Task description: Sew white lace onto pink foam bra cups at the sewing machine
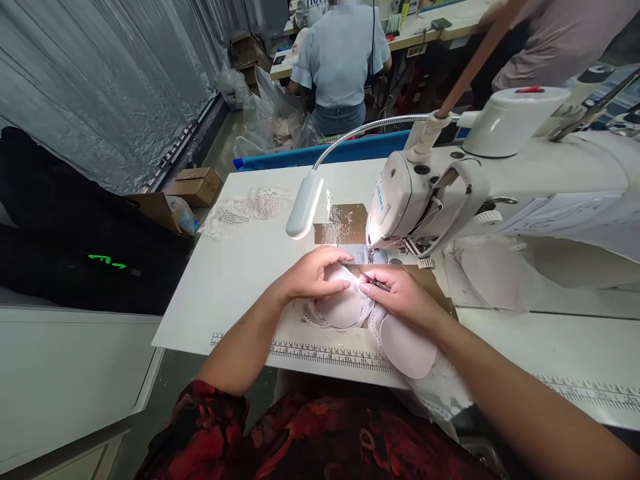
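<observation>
Pad [343, 311], under left thumb [337, 287], at right fingertips [367, 289]

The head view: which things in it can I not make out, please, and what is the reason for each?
In the head view:
- Part of the dark tool: covered by the right hand.
- Some fingertips of the left hand: hidden by the hand itself, perhaps also by the pale lace-edged piece.
- Writing on the sheet: too small and faint.
- Far end of the sewing machine: cut off by the right edge.

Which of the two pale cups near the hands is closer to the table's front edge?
The right cup, lower in view than the right hand; the left cup lies farther in, touched by the left hand.
</observation>
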Demonstrator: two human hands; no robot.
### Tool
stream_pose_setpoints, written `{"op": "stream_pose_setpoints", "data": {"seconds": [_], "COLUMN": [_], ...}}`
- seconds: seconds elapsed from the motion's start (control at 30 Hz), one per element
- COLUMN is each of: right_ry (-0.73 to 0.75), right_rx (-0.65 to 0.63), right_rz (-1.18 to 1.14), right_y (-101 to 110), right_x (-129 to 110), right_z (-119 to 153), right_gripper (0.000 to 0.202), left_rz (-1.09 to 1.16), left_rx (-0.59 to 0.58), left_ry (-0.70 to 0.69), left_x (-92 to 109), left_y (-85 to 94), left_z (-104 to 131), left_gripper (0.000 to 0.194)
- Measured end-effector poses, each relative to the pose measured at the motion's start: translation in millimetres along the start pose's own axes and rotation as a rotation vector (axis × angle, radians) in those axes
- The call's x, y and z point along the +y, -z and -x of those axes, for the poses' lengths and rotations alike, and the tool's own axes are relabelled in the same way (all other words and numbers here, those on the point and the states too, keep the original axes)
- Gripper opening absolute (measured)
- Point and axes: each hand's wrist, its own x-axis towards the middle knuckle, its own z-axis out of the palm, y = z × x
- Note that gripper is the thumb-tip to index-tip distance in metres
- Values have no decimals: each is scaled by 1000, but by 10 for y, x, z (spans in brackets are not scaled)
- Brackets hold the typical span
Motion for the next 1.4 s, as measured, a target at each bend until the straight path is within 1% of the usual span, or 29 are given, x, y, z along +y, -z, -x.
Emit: {"op": "stream_pose_setpoints", "data": {"seconds": [0.03,0.07,0.17,0.23,0.33,0.4,0.47,0.57,0.67,0.83,1.0,1.07,1.13,1.2,1.23,1.3,1.33,1.37,1.4], "right_ry": [-1,-5,-9,-5,-50,-74,-63,-30,-13,47,-13,-65,-115,-138,-139,-142,-145,-146,-142], "right_rx": [-3,-3,-12,-2,2,-13,-15,-12,-22,20,60,87,82,27,2,1,-1,-34,-102], "right_rz": [-2,-10,-28,-40,-96,-93,-47,-28,-17,108,117,39,-101,-172,-146,-14,52,93,105], "right_y": [-4,-9,-8,20,102,161,202,207,164,99,80,60,32,12,12,42,68,98,125], "right_x": [0,-3,-16,-11,32,72,104,115,76,-35,-58,-37,-19,-17,-21,-39,-50,-60,-69], "right_z": [2,3,12,25,59,78,85,71,52,40,56,62,61,52,46,38,37,39,43], "right_gripper": [24,24,24,25,37,46,46,39,33,26,26,26,31,42,41,28,25,26,27], "left_rz": [24,71,278,390,493,541,585,628,648,678,624,616,617,598,579,520,484,451,425], "left_rx": [-16,-37,-126,-165,-184,-189,-188,-174,-154,-131,-146,-152,-173,-243,-298,-421,-458,-468,-451], "left_ry": [-21,-6,141,222,279,299,322,358,388,424,447,431,396,357,345,348,364,386,402], "left_x": [1,0,-7,-8,6,24,38,43,30,42,70,58,41,28,22,8,-2,-14,-27], "left_y": [-34,-69,-156,-184,-187,-179,-175,-189,-218,-228,-222,-239,-242,-196,-149,-13,65,140,207], "left_z": [-14,-27,-46,-47,-47,-47,-48,-50,-57,-66,-55,-58,-65,-65,-56,-19,8,39,69], "left_gripper": [45,44,31,30,28,27,28,30,33,36,33,33,34,34,34,39,44,48,50]}}
